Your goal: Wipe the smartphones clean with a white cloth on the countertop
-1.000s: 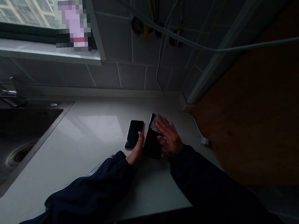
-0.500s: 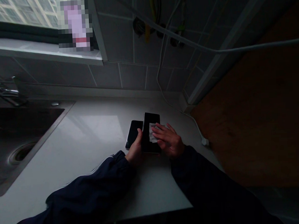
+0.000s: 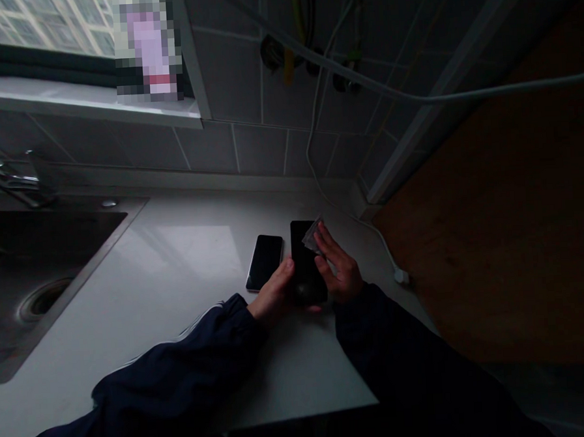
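Observation:
A dark smartphone (image 3: pixel 305 273) is gripped from its left side and below by my left hand (image 3: pixel 274 286), thumb along its edge and a fingertip showing under its lower end. My right hand (image 3: pixel 341 268) has its fingers pressed on a small pale wipe (image 3: pixel 312 237) at the phone's upper right edge. The wipe looks thin and crumpled; whether it is tissue or cloth I cannot tell. To the left, a second black smartphone (image 3: pixel 265 262) lies face up on the white countertop (image 3: pixel 189 302).
At the left a metal sink (image 3: pixel 92 248) with a faucet (image 3: pixel 13 177) is set into the counter. A white cable with a plug (image 3: pixel 401 277) lies by the brown wooden panel (image 3: pixel 508 233). Another cable (image 3: pixel 427 99) crosses the air above.
The held phone has shifted right and tilted, now apart from the phone lying on the counter. My right hand has slid the wipe from the phone's middle to its upper right edge.

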The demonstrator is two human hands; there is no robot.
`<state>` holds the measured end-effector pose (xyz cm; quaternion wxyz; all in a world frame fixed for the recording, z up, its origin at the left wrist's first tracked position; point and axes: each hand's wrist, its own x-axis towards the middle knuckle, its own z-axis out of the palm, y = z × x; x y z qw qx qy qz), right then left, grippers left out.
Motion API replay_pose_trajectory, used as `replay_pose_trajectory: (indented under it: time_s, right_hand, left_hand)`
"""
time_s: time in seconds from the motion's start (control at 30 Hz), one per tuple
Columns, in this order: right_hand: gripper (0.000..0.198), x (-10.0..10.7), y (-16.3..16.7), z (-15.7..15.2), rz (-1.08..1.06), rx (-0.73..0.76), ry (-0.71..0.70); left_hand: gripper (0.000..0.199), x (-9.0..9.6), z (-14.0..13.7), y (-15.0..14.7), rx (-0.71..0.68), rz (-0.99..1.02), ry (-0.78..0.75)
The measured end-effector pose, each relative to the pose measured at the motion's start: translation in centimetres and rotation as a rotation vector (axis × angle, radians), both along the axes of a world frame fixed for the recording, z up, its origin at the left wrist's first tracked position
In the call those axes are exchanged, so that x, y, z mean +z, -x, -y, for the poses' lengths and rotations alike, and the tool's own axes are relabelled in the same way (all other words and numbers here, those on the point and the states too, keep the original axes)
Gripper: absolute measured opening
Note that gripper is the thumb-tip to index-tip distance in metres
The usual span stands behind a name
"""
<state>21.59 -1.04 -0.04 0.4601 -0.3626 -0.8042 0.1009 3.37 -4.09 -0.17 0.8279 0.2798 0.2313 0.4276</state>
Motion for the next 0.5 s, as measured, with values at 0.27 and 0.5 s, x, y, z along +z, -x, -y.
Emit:
replay_pose_trajectory:
  time_s: [0.27,0.5]
  right_hand:
    - [0.064,0.48,-0.10,0.42,0.001,0.048,0.053]
    - [0.068,0.77,0.11,0.91,0.009,0.139,0.057]
  left_hand:
    - [0.064,-1.23,0.01,0.37,-0.137,-0.062,-0.144]
    - [0.069,-1.09,-0.14,0.40,-0.125,-0.151,-0.288]
